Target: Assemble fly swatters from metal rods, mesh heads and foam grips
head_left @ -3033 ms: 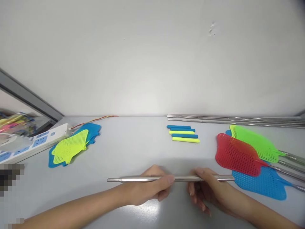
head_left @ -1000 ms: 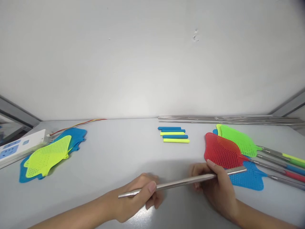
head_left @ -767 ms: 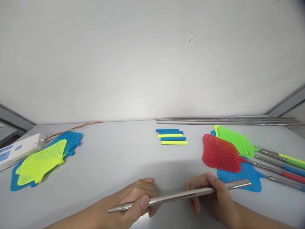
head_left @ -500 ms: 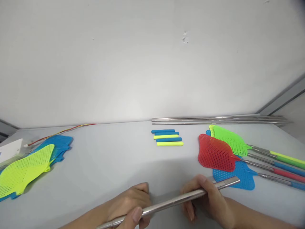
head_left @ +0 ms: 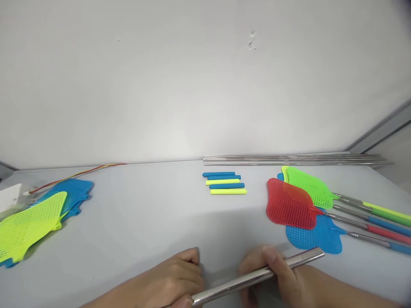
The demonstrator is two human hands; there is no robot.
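Observation:
A shiny metal tube slants up to the right across the bottom of the view, held between both hands. My right hand is closed round its upper part, thumb on top, with the tube's end sticking out past it. Lower down, my left hand grips the other end with the fingers curled; that end is hidden at the frame's edge. Just beyond my right hand lie fly swatters with metal shafts: a blue one, a red one and a green one.
Blue and yellow handle sleeves lie in a row mid-table. Thin metal rods rest along the back wall. At left are loose yellow swatter heads and blue ones, a white box and a red-yellow wire.
Both hands and the tube have sunk slightly in view, and the tube's lower end has slipped further out of frame. The grip looks unchanged.

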